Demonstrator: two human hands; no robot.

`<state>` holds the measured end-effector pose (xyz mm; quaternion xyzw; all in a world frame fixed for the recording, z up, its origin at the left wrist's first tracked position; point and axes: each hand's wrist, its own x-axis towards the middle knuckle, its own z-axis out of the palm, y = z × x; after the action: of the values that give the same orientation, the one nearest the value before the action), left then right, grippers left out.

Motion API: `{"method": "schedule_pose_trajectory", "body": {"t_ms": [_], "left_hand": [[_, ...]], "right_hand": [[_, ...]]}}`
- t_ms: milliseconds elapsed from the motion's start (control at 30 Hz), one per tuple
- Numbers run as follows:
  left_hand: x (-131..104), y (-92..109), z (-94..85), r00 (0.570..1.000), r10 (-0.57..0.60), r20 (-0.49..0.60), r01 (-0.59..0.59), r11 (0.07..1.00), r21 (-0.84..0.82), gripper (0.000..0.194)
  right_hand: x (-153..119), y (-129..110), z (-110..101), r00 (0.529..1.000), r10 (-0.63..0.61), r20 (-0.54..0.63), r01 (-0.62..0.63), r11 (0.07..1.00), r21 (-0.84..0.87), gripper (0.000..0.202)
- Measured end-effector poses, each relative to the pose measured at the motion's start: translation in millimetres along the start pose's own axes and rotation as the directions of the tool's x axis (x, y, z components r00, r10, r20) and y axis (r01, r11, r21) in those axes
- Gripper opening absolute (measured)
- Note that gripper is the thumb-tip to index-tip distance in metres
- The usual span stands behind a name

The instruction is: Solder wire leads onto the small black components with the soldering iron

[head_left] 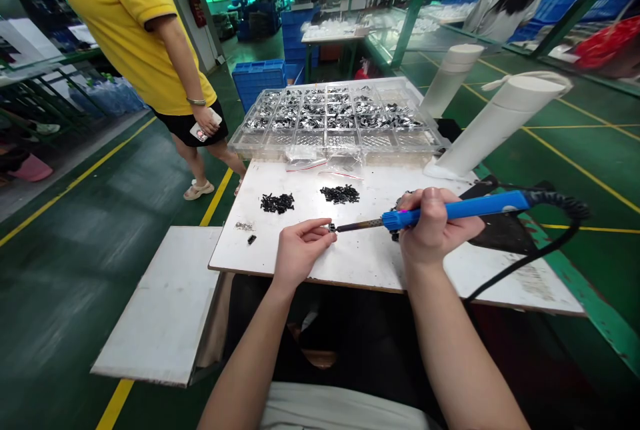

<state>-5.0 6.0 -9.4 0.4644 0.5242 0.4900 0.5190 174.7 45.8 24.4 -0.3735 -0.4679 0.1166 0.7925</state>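
In my right hand point(431, 227) is a blue-handled soldering iron point(463, 209), its fingers wrapped round the handle and its metal shaft pointing left. My left hand point(304, 247) pinches a small dark-and-metallic part point(331, 227) between thumb and fingertips. The iron's tip meets this part or lies right beside it; I cannot tell which. Both hands are over the front of the white tabletop point(365, 250). Beyond them lie two heaps of small black parts, a left heap point(277, 203) and a right heap point(340, 194). One loose black piece point(251, 239) and some tiny metal bits point(244, 226) lie to the left.
A clear compartment tray point(335, 140) of small metallic parts stands at the back. Plastic bags point(325, 162) lie before it. Two white tubes point(493, 123) lean at the right. The iron's black cable point(530, 253) loops down there. A person in a yellow shirt point(135, 30) stands at the left.
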Motion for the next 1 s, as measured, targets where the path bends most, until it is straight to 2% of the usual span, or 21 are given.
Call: {"method": "schedule_pose_trajectory", "body": {"t_ms": [300, 533, 833, 1000], "left_hand": [[-1.5, -1.6, 3.0, 0.998, 0.039, -0.04, -0.037, 0.998, 0.047, 0.033], [-1.9, -1.3, 4.9, 0.996, 0.072, -0.061, -0.067, 0.994, 0.085, 0.031], [-2.2, 1.0, 4.9, 0.995, 0.079, -0.06, -0.073, 0.993, 0.098, 0.03], [-2.8, 0.5, 5.0, 0.995, 0.079, -0.058, -0.073, 0.993, 0.094, 0.03]], "right_hand": [[1.9, -3.4, 1.2, 0.997, -0.023, -0.07, 0.027, 0.998, 0.06, 0.037], [0.5, 0.5, -0.3, 0.997, -0.062, -0.05, 0.064, 0.997, 0.041, 0.035], [-1.3, 0.9, -1.8, 0.999, -0.048, 0.0, 0.048, 0.998, -0.035, 0.043], [-1.9, 0.8, -2.2, 0.998, -0.057, 0.014, 0.057, 0.998, -0.023, 0.039]]}}
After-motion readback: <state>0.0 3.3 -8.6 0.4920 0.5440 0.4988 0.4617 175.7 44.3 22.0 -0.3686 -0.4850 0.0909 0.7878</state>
